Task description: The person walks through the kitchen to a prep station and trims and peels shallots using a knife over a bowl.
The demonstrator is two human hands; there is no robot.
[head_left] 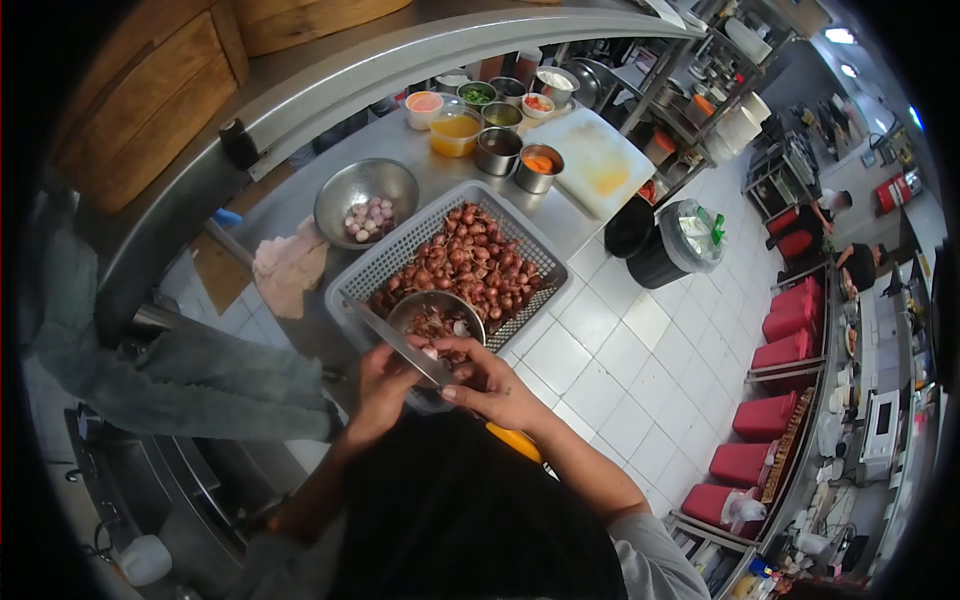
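My right hand point(490, 385) is closed on a large knife point(400, 342) with a yellow handle, its blade pointing up and to the left. Beside it, the fingers of my left hand point(382, 385) are pinched round a small pale shallot point(430, 353) at the blade. Just beyond my fingers, a metal bowl point(475, 318) with brown peels sits in a grey perforated basket point(553, 262). Many red shallots point(470, 255) fill the rest of the basket. Peeled shallots point(370, 218) lie in a larger steel bowl point(335, 190) behind it on the left.
A pinkish cloth point(290, 268) lies left of the basket. Small containers and a white cutting board point(590, 155) stand at the back of the steel table point(270, 210). A lined black bin point(660, 250) is on the tiled floor. Two people point(858, 262) are far right.
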